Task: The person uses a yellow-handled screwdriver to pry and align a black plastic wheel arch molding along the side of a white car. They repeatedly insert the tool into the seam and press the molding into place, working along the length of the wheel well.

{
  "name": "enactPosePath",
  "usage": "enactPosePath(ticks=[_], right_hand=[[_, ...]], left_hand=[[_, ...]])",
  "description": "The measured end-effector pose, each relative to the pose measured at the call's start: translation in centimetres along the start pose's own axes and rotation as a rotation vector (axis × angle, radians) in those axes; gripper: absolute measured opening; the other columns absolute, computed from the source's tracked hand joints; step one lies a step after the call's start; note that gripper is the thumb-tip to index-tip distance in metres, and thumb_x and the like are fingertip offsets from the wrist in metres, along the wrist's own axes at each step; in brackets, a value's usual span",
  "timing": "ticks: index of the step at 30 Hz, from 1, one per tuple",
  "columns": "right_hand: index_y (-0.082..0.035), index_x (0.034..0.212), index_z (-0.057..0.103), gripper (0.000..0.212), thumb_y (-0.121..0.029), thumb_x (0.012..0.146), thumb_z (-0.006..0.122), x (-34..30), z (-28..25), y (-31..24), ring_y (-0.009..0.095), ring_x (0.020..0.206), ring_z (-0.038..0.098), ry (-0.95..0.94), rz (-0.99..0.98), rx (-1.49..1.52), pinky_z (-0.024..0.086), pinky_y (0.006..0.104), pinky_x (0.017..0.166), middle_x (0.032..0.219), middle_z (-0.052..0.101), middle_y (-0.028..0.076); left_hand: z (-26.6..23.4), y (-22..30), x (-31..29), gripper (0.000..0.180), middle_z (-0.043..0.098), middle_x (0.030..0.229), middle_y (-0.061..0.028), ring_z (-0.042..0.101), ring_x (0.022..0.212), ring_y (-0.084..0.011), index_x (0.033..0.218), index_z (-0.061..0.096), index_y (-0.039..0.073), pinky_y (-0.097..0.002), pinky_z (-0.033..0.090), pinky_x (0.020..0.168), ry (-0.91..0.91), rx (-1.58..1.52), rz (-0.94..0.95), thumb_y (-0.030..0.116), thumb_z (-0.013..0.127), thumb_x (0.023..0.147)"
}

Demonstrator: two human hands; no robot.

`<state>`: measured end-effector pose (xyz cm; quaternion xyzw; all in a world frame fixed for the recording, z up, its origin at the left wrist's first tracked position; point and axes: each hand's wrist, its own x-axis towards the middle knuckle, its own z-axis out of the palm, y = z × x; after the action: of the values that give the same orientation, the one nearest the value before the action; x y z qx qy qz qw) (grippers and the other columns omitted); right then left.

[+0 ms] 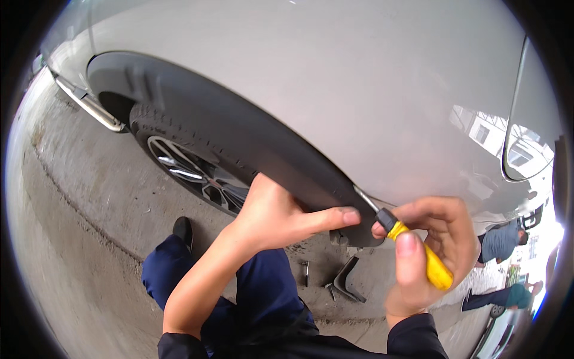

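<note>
A black wheel arch trim (239, 116) curves along the silver car body (335, 84), above the wheel (197, 170). My left hand (272, 212) grips the trim's lower edge, its thumb stretched along the outer face. The fingers of that hand are hidden behind the edge. A yellow-handled screwdriver (433, 266) with a black collar is held between the thumb and fingers of my right hand (439, 239). Its metal shaft slants up and left, and the tip meets the seam between the trim and the body panel.
On the concrete floor (78, 197) below lie a bent black piece (347, 278) and a small slim tool (307, 273). My bent legs (263, 281) are close under the wheel. Two people (502, 242) and another car (496, 335) show at the far right.
</note>
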<state>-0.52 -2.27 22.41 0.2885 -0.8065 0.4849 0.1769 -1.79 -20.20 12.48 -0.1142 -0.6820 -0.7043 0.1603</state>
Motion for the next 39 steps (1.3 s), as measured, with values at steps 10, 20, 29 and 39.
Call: enactPosePath(ticks=[10,20,29,39], right_hand=[[0.002,0.092,0.067,0.026,-0.021,0.084,0.058,1.6,0.2,-0.3,0.021,0.068,0.069,-0.218,-0.279,-0.19,0.054,0.0278,0.063,0.082,0.072,0.016],[0.002,0.092,0.065,0.023,-0.018,0.091,0.054,3.0,-0.4,-0.4,0.023,0.068,0.07,-0.342,-0.283,-0.146,0.056,0.0308,0.065,0.084,0.072,0.018],[0.002,0.091,0.072,0.021,-0.012,0.081,0.059,1.5,-0.7,0.9,0.026,0.069,0.072,-0.241,-0.242,-0.054,0.057,0.0317,0.065,0.088,0.073,0.016],[0.001,0.092,0.069,0.019,-0.006,0.079,0.057,1.0,-0.5,0.7,0.024,0.067,0.07,-0.216,-0.269,-0.071,0.055,0.0289,0.062,0.089,0.073,0.016]], left_hand=[[-0.5,-0.2,1.0,0.017,0.075,0.076,-0.0006,0.068,0.071,-0.0126,0.083,0.08,0.009,-0.0267,0.052,0.066,-0.119,-0.129,0.075,0.021,0.088,0.073],[-1.1,-0.3,0.0,0.03,0.073,0.081,-0.003,0.068,0.074,-0.0149,0.087,0.076,0.006,-0.0276,0.052,0.067,-0.074,-0.075,-0.05,0.025,0.091,0.07],[0.3,-0.8,-2.4,0.037,0.07,0.099,-0.0075,0.066,0.096,-0.0185,0.106,0.067,-0.002,-0.0337,0.052,0.086,0.126,-0.318,-0.06,0.017,0.083,0.078],[3.6,3.3,-5.2,0.063,0.05,0.139,-0.0092,0.05,0.129,-0.0218,0.14,0.041,0.003,-0.0409,0.038,0.111,0.221,-0.739,-0.267,0.037,0.068,0.094]])
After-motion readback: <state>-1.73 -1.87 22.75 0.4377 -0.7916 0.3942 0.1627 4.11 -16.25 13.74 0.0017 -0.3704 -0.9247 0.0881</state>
